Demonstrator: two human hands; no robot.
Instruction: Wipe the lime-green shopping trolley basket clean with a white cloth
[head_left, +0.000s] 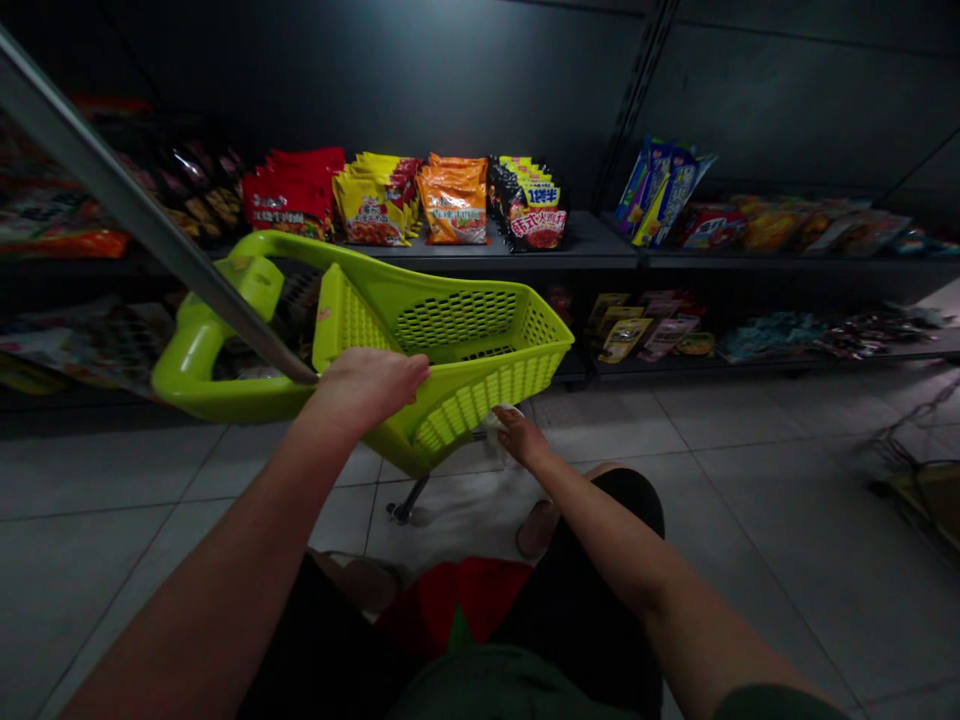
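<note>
A lime-green plastic shopping cart basket [484, 385] with perforated walls stands before me, tilted in my view. My left hand [373, 382] is closed over its near upper rim, beside the lower end of a grey metal bar [187, 250]. Below the basket's near side, my right hand [523, 438] is closed on a crumpled white cloth [501, 418], close to the outer wall. Whether the cloth touches the cart, I cannot tell. The inside of the basket shows only in part. One leg of the cart with a caster [405, 508] reaches the floor.
Behind the cart, a dark shelf [592, 240] bears red, yellow, orange and black noodle packets [456, 205]. More snack packs [622, 330] lie on the lower shelf. My knees flank a red item [457, 595]. A dark wire-like object [919, 450] stands at the right edge.
</note>
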